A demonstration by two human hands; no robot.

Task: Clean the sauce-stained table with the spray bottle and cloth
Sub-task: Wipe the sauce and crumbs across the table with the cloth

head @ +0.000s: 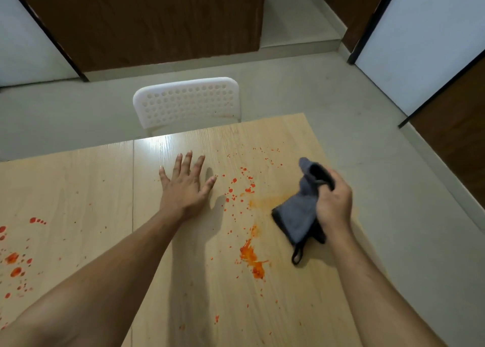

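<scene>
Sauce-stained bench [199, 281], a pale wood-grain top made of two panels meeting at a straight seam, fills the lower view, its far edge catching a bright glare. Beyond it stands a white plastic chair [186, 102], its rounded backrest perforated with rows of small round holes, pushed close to the bench's far edge on a smooth grey floor [328, 89] bordered by dark wood-veneer panels [147, 18]. Orange-red sauce splatter [252, 255] lies in fine droplets and thicker smears across the right panel, with larger blobs at the left edge. A grey cloth [299, 213], soft and nubby with a darker border and a small hanging loop at its lower corner, hangs bunched over the right side of the bench, near a faint orange smear. The right hand [334, 205] grips the cloth, fingers [328, 182] curled round its gathered upper fold. The left hand [185, 186] is spread palm-down over the bench left of the droplets, fingers straight and splayed; whether it touches the wood cannot be told.
</scene>
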